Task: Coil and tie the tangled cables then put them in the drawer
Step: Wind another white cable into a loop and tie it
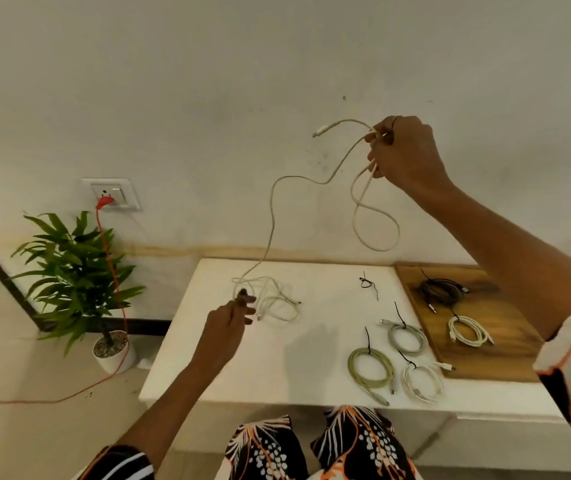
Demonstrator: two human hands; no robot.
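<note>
My right hand point(403, 157) is raised high above the white table point(312, 362) and grips a pale cable point(272, 216) near its plug end, with one loop hanging below the fingers. The cable runs down to a tangled pile of white cables point(277, 301) on the table's far left. My left hand point(232, 320) hovers at that pile with fingers curled at a strand. Three coiled, tied cables point(370, 367) lie at the front right. Two more coils point(467, 329) sit in the wooden drawer point(506, 362). Loose black ties point(367, 283) lie mid-table.
A potted plant point(79, 271) stands on the floor at the left. An orange cord point(117, 292) runs from a wall socket point(112, 194) down across the floor. The wall stands close behind the table.
</note>
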